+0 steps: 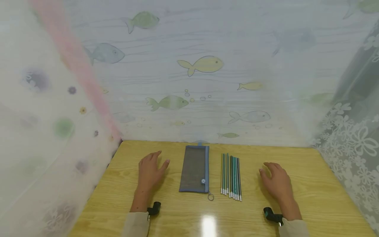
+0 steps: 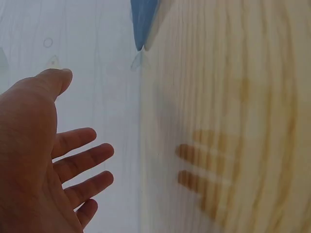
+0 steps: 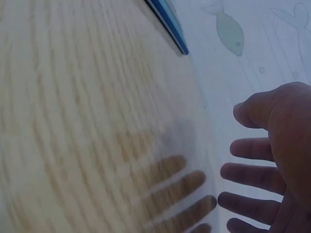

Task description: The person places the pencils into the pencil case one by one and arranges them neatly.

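Note:
A dark mesh zip pouch (image 1: 193,169) with blue-grey edging lies flat on the table, its zip along the right side and a ring at the lower corner. To its right is a row of pencils (image 1: 231,177) in teal, dark and pale tones, with whitish ends toward me. My left hand (image 1: 151,171) is left of the pouch, apart from it, holding nothing, its fingers loosely extended. On the far side of the pencils, my right hand (image 1: 275,181) is likewise loose and holds nothing. In the left wrist view a blue corner (image 2: 144,22) of the pouch shows; pencil tips (image 3: 170,26) appear in the right wrist view.
The wood-grain table (image 1: 177,214) meets a pale curtain (image 1: 207,42) printed with fish at its back edge. Flower-patterned cloth (image 1: 59,148) hangs at the left, and white floral lace (image 1: 358,141) at the right. Dark wrist mounts (image 1: 154,208) sit at both cuffs.

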The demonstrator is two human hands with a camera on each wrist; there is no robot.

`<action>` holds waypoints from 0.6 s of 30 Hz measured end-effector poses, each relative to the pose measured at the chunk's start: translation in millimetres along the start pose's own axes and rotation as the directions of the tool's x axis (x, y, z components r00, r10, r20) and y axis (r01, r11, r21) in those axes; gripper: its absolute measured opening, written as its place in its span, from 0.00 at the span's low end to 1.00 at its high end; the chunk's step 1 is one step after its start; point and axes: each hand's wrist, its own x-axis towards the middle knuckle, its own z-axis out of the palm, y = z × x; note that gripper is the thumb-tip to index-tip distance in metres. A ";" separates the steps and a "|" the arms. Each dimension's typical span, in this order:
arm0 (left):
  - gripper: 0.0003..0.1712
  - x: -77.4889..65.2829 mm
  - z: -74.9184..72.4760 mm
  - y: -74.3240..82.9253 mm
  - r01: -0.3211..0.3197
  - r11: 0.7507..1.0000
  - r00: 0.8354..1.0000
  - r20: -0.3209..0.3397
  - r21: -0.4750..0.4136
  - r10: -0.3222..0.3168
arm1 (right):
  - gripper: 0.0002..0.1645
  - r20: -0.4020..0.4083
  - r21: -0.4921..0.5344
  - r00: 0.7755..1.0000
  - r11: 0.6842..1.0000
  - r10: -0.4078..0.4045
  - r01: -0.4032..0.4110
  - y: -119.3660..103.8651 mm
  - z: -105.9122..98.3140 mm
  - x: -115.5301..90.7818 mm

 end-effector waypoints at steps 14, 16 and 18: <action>0.34 11.7 26.7 45.6 -0.076 0.995 0.996 0.041 -0.067 0.079 | 0.27 0.046 0.071 0.999 0.997 0.004 -0.007 -10.4 8.5 11.1; 0.34 11.8 30.5 53.8 -0.078 0.993 0.995 0.053 -0.084 0.082 | 0.27 0.043 0.076 0.999 0.997 0.002 -0.005 -11.9 8.9 11.8; 0.34 11.3 34.8 60.8 -0.086 0.992 0.994 0.061 -0.093 0.092 | 0.27 0.046 0.084 0.999 0.996 0.001 -0.005 -13.1 9.1 12.2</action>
